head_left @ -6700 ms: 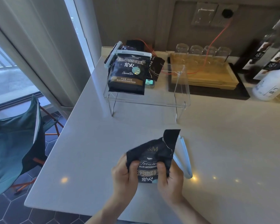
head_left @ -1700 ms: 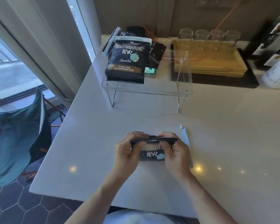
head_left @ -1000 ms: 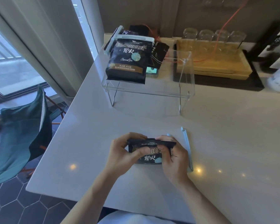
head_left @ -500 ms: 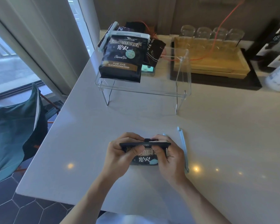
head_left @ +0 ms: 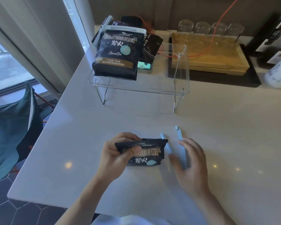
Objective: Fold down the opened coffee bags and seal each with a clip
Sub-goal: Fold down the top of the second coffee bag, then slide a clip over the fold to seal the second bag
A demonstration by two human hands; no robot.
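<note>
Lower centre of the frame: my left hand (head_left: 115, 157) pinches the folded top of the small coffee bag (head_left: 144, 152), thumb on the printed front and the other fingers curled behind the fold, so that the bag stands on the white counter (head_left: 217, 127) with its top edge rolled down. Just to the right of the bag, my right hand (head_left: 191, 163) is spread, fingers relaxed and holding nothing; it hovers over the pale blue clip (head_left: 182, 148), which lies on the counter in two long arms set in a narrow V, the left arm beside the bag and the right arm running under my fingers. Whether my fingertips touch the clip cannot be told. Upper centre: a clear acrylic stand (head_left: 180, 75) carries a larger coffee bag (head_left: 117, 52), its top closed by a white clip (head_left: 123, 29); a second dark bag (head_left: 150, 47) leans behind it at its right, and a further white clip shows at the upper left of the pair. Upper right: a wooden tray (head_left: 217, 62) on a dark mat, with a row of upturned glasses (head_left: 211, 27) behind it and an orange cable (head_left: 222, 20) crossing over it. Far right edge: a white bottle (head_left: 279, 73). Left edge: a teal folding chair (head_left: 11, 132) on the dark hexagonal floor tiles.
</note>
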